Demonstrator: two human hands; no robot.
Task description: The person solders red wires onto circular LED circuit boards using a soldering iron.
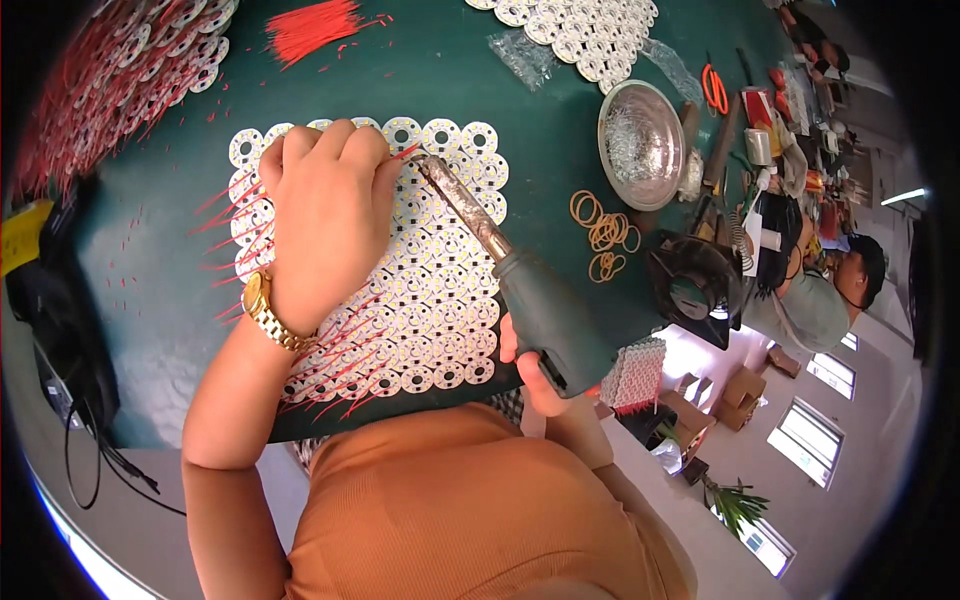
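On the green table lies a panel of joined white round LED boards (430, 300), with red wires on its left and lower-left parts. My left hand (330, 205), wearing a gold watch (262, 300), rests over the panel's upper left. Its fingers pinch a red wire (407, 151) near the top row. My right hand (540, 385) grips the dark green handle of a soldering iron (555, 315). The iron's metal tip is close to the wire's end; whether they touch I cannot tell. My left hand hides the boards under it.
Wired boards (120, 85) are heaped at the far left, beside loose red wires (312, 28). To the right are a metal bowl (606, 130), rubber bands (608, 232) and a black fan (695, 285). A black bag (60, 310) sits left. Another person (825, 290) is at right.
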